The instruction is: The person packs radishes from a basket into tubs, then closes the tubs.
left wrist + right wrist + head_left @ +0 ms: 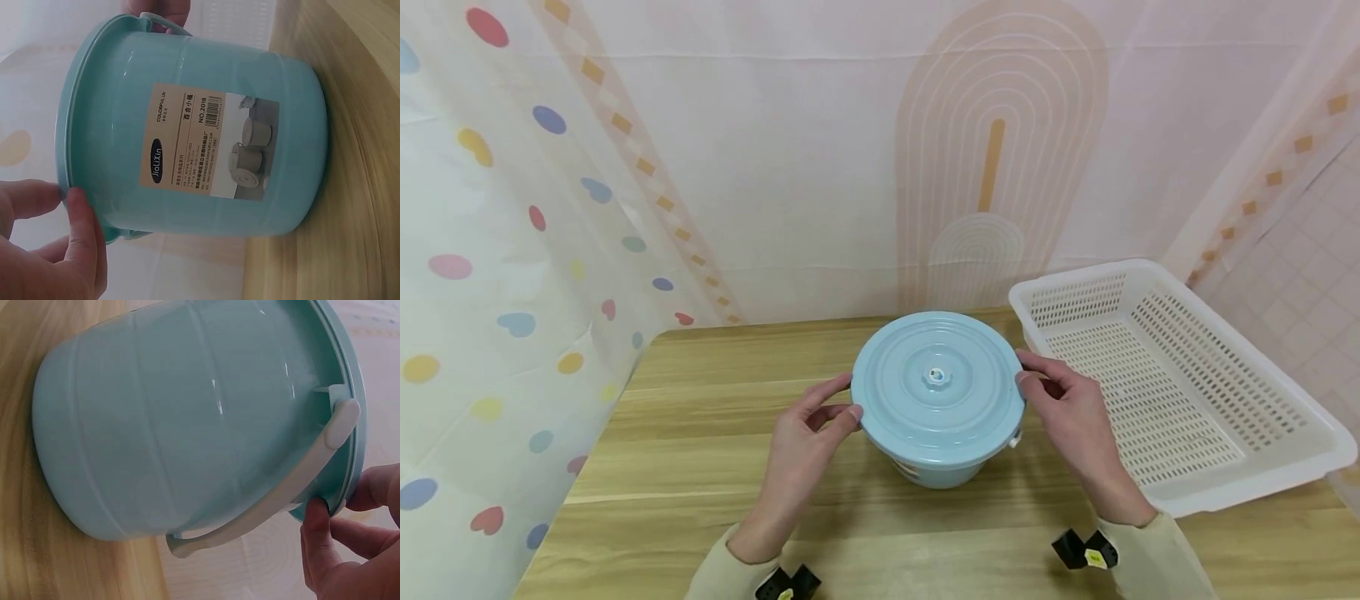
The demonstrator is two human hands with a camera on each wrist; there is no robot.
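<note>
A light blue plastic bucket (943, 477) stands upright on the wooden table, its round lid (898, 417) lying over the top with a small knob (937, 377) at the centre. My left hand (805, 446) pinches the lid's rim on the left between thumb and fingers. On the opposite side my right hand (1073, 421) grips the rim the same way, thumb above and fingertips just under the edge. A printed label (209, 144) covers part of the bucket's wall. In the right wrist view its pale carrying handle (269, 494) hangs down along the side.
To the right, a white perforated plastic basket (1195, 492) sits close beside my right hand and forearm. Wooden tabletop (700, 417) extends left of the bucket. A patterned curtain (790, 167) hangs directly behind the table's back edge.
</note>
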